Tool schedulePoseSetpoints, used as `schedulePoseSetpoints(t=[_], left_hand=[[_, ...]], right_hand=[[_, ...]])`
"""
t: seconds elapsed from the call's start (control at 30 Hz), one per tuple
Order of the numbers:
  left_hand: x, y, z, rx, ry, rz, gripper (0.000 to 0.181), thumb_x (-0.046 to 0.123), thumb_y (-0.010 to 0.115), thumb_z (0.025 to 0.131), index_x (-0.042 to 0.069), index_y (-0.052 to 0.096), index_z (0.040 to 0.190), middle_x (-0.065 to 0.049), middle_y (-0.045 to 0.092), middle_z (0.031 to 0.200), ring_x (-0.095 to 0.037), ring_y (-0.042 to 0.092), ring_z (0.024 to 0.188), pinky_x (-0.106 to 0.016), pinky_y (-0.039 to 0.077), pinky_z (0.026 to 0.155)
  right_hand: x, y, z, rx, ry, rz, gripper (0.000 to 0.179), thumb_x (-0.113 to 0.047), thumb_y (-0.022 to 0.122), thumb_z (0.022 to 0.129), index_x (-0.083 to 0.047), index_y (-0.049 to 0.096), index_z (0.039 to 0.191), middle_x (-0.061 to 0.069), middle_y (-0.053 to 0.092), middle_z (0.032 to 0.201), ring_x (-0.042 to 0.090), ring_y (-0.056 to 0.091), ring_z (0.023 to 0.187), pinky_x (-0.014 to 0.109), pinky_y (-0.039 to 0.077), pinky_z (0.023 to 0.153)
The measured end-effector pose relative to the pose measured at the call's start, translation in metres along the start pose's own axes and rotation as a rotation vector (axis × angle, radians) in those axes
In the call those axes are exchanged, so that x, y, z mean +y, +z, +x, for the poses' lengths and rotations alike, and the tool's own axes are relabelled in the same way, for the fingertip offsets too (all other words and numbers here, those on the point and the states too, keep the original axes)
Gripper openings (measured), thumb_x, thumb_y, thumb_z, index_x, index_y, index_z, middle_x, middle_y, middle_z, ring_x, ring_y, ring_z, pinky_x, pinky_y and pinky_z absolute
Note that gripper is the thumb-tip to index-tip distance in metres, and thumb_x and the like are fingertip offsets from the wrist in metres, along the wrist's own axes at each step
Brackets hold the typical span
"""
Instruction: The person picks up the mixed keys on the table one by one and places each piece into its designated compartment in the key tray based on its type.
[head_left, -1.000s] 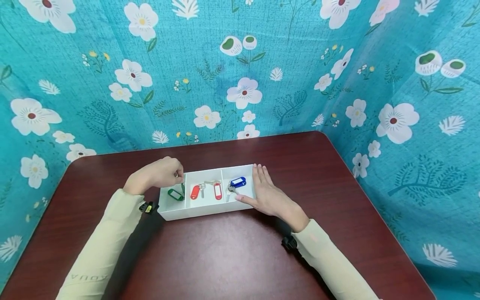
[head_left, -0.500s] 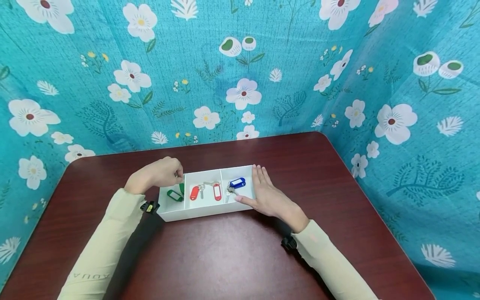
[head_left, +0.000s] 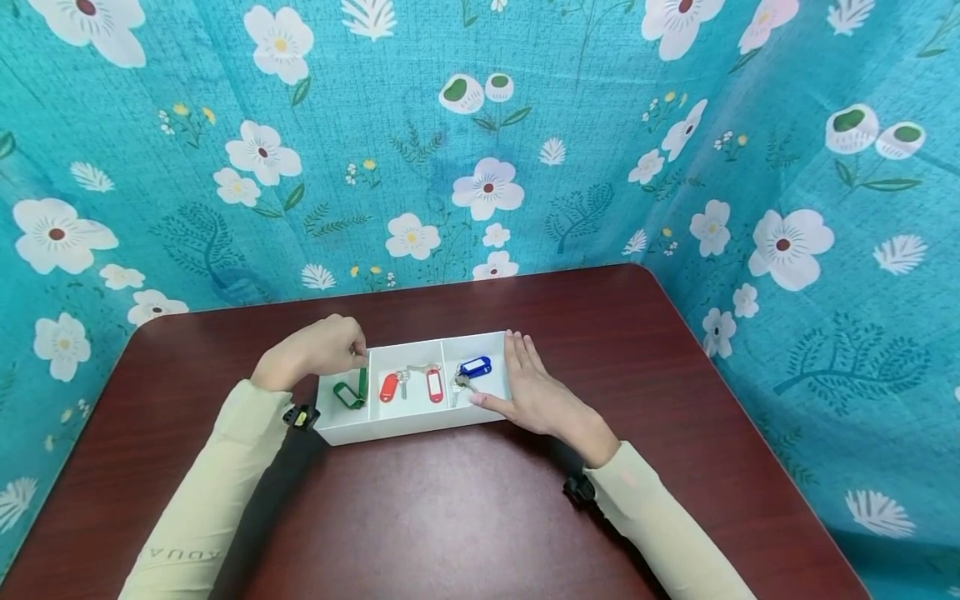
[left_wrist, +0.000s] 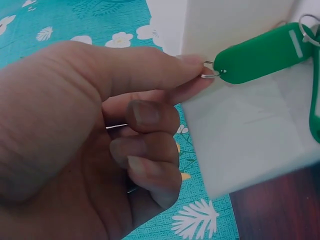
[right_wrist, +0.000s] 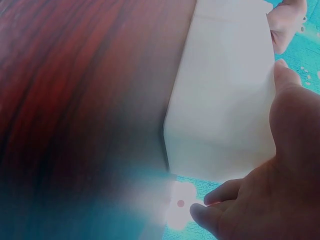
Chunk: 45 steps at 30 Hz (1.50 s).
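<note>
A white box [head_left: 412, 429] with three compartments stands on the table. Over its left compartment my left hand [head_left: 318, 346] pinches the split ring [left_wrist: 210, 75] of a green key tag [left_wrist: 265, 55] between thumb and forefinger, its other fingers curled in. The tag hangs down inside the compartment, beside a second green key tag [head_left: 348, 395] lying there. My right hand [head_left: 543, 396] lies with straight fingers along the box's right end, its thumb reaching over the near rim. From the right wrist view, the palm [right_wrist: 280, 165] is close against the box's outer wall.
Two red key tags [head_left: 388, 387] with keys lie in the middle compartment. The right one holds blue key tags [head_left: 475, 367] and keys [head_left: 461, 382]. A dark red-brown table [head_left: 450, 508] carries the box, with a flowered turquoise cloth [head_left: 420, 125] behind and at the right.
The pinched green key tag has turned and hangs slightly lower in the left compartment. The lying green tag has shifted a little toward the near wall. Both hands stay nearly in place.
</note>
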<state>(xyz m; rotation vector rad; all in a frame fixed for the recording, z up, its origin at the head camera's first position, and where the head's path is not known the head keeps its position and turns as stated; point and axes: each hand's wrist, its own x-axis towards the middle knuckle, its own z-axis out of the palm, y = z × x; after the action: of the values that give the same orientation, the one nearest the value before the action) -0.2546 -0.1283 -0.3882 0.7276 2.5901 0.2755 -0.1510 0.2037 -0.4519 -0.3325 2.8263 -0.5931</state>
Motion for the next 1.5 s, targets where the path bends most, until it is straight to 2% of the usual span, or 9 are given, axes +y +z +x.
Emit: schedulePoseSetpoints(t=[0.23,0.43,0.63,0.9,1.13,1.23,1.33,1.4,1.5], left_hand=[[0.001,-0.001,-0.004,0.025,-0.007,-0.013,0.011,0.013,0.075,0.096,0.009,0.084,0.099,-0.007,0.080,0.100,-0.016,0.063,0.077,-0.029,0.057,0.070],[0.003,0.001,-0.007,0.031,0.014,-0.011,0.012,0.011,0.074,0.094,0.010,0.085,0.090,-0.005,0.079,0.088,-0.015,0.059,0.069,-0.027,0.051,0.064],[0.005,0.001,-0.007,0.031,0.015,-0.007,0.017,0.012,0.073,0.095,0.012,0.083,0.080,0.000,0.069,0.069,-0.015,0.053,0.063,-0.027,0.045,0.059],[0.005,0.004,-0.008,0.011,-0.001,0.010,0.012,0.013,0.074,0.094,0.011,0.085,0.089,-0.001,0.078,0.086,-0.015,0.059,0.068,-0.026,0.048,0.061],[0.005,0.008,-0.005,0.001,0.009,0.005,0.024,0.012,0.072,0.095,0.012,0.079,0.072,0.003,0.058,0.065,-0.012,0.046,0.059,-0.025,0.037,0.055],[0.005,0.009,-0.004,-0.001,0.011,0.003,0.025,0.012,0.070,0.094,0.009,0.078,0.070,0.005,0.048,0.060,-0.011,0.041,0.057,-0.025,0.034,0.053],[0.004,0.010,-0.003,0.002,0.008,-0.003,0.024,0.013,0.071,0.094,0.010,0.079,0.071,0.006,0.044,0.059,-0.011,0.041,0.057,-0.025,0.034,0.053],[0.003,0.010,-0.003,0.001,0.000,-0.004,0.022,0.014,0.072,0.094,0.010,0.080,0.073,0.005,0.046,0.059,-0.012,0.042,0.058,-0.025,0.035,0.054],[0.002,0.010,-0.003,-0.002,-0.014,0.000,0.016,0.016,0.075,0.094,0.012,0.083,0.081,0.003,0.063,0.069,-0.013,0.051,0.064,-0.026,0.040,0.056]], right_hand=[[0.000,-0.001,0.000,0.010,-0.016,-0.002,0.122,-0.077,0.055,0.095,-0.001,-0.008,0.167,0.024,-0.001,0.177,0.042,-0.001,0.166,0.054,0.020,0.133],[0.002,0.001,0.001,0.005,-0.006,-0.011,0.122,-0.077,0.054,0.095,-0.002,-0.009,0.167,0.022,-0.002,0.178,0.041,-0.001,0.166,0.052,0.020,0.134],[0.004,0.001,0.001,-0.002,0.002,-0.006,0.122,-0.078,0.053,0.095,-0.003,-0.010,0.167,0.021,-0.003,0.178,0.040,-0.002,0.166,0.051,0.020,0.134],[0.003,0.001,-0.001,-0.015,0.002,0.013,0.121,-0.076,0.054,0.095,-0.003,-0.010,0.167,0.021,-0.003,0.178,0.040,-0.002,0.166,0.052,0.020,0.134],[0.003,0.002,-0.001,-0.012,0.000,0.040,0.122,-0.076,0.056,0.095,-0.004,-0.010,0.167,0.020,-0.003,0.178,0.039,-0.002,0.167,0.053,0.020,0.133],[0.003,0.003,-0.001,-0.013,-0.001,0.041,0.122,-0.077,0.055,0.094,-0.004,-0.011,0.167,0.020,-0.003,0.178,0.039,-0.002,0.167,0.053,0.021,0.133],[0.003,0.003,-0.001,-0.008,-0.008,0.030,0.122,-0.077,0.055,0.094,-0.003,-0.010,0.167,0.021,-0.002,0.178,0.040,-0.001,0.166,0.053,0.021,0.133],[0.003,0.003,-0.001,-0.003,-0.013,0.027,0.122,-0.076,0.055,0.095,-0.003,-0.010,0.167,0.022,-0.002,0.178,0.041,-0.001,0.166,0.053,0.020,0.133],[0.003,0.002,0.000,-0.001,-0.018,0.021,0.121,-0.075,0.055,0.095,-0.002,-0.010,0.167,0.023,-0.001,0.177,0.042,-0.001,0.166,0.053,0.019,0.133]])
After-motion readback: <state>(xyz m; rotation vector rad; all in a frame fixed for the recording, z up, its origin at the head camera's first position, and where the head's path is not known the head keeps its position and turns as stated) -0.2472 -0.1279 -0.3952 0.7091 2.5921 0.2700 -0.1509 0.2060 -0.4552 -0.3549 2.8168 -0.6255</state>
